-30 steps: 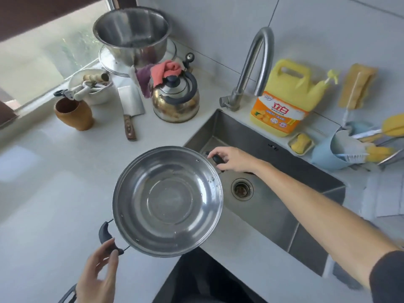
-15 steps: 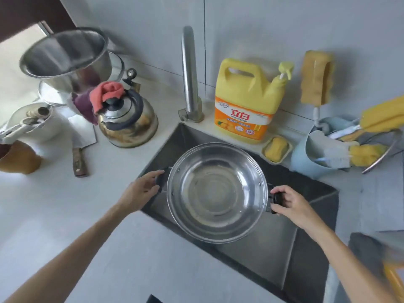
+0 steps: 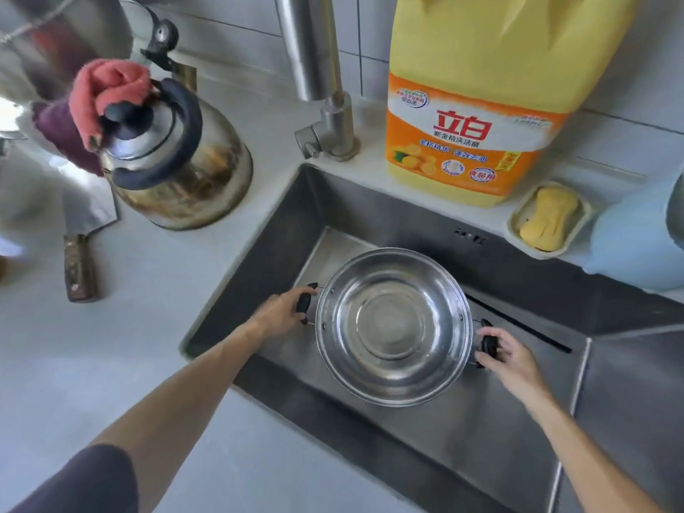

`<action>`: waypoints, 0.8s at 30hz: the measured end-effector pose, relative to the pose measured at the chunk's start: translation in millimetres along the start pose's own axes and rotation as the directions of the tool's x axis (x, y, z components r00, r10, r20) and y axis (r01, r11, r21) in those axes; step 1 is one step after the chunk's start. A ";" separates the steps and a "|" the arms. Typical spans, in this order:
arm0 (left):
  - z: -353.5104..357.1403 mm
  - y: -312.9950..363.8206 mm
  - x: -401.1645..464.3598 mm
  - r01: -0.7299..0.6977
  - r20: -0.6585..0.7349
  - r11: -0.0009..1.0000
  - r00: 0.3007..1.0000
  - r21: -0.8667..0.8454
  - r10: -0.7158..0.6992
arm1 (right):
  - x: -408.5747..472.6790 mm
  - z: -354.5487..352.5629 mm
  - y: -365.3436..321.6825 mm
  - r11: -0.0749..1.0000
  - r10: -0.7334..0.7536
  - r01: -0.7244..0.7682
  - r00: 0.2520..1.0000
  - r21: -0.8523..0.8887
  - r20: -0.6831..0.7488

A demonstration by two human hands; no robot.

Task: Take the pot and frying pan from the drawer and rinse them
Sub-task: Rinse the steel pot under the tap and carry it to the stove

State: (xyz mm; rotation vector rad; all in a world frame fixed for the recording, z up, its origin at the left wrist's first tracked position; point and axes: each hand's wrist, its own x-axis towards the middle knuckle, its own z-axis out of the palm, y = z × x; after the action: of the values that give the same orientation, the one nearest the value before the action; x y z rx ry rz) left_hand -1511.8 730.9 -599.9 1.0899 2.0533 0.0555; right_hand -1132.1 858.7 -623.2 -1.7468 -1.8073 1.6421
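A round stainless steel pot (image 3: 394,325) with two black side handles sits low inside the steel sink (image 3: 281,224), its mouth facing up and its inside bare. My left hand (image 3: 283,312) grips the black handle on the pot's left side. On the right side, my right hand (image 3: 507,355) holds the other black handle. The frying pan is not in view.
The tap (image 3: 325,94) rises behind the sink's back left corner. A kettle (image 3: 177,161) with a pink cloth and a cleaver (image 3: 79,249) lie on the counter to the left. A yellow detergent jug (image 3: 477,116), a soap dish (image 3: 549,220) and a blue container (image 3: 636,246) stand behind the sink.
The pot has gone from above the counter, over the sink, down into the basin. My left hand took hold of the left handle, and my view has come closer.
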 end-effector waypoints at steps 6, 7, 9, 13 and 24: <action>-42.0 36.0 -13.3 -0.087 -0.183 0.983 0.976 0.163 0.117 | 1.4 2.0 -2.8 0.999 0.024 -0.024 1.000 -0.023 0.017; -58.5 50.8 -18.7 -0.136 -0.353 0.988 0.923 0.075 0.154 | 0.4 1.7 -4.3 0.999 0.025 -0.024 1.000 -0.029 0.018; -95.5 80.2 -25.1 -0.271 -0.642 0.948 0.759 -0.165 0.106 | 0.9 1.5 -4.5 0.999 0.031 -0.031 0.999 -0.036 0.019; -145.8 111.4 -6.0 -0.288 -0.709 0.921 0.705 -0.263 0.018 | 2.5 1.1 -3.4 0.999 0.027 -0.026 0.999 -0.048 0.022; -141.2 92.2 16.6 -0.305 -0.696 0.885 0.717 -0.351 -0.029 | 5.1 2.5 -5.4 0.999 0.036 -0.034 0.999 -0.033 0.039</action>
State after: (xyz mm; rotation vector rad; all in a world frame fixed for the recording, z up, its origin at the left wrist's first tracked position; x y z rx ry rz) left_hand -1547.8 843.9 -478.9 1.0051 2.3970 1.1243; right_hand -1138.9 862.6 -623.0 -1.7812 -1.8407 1.6817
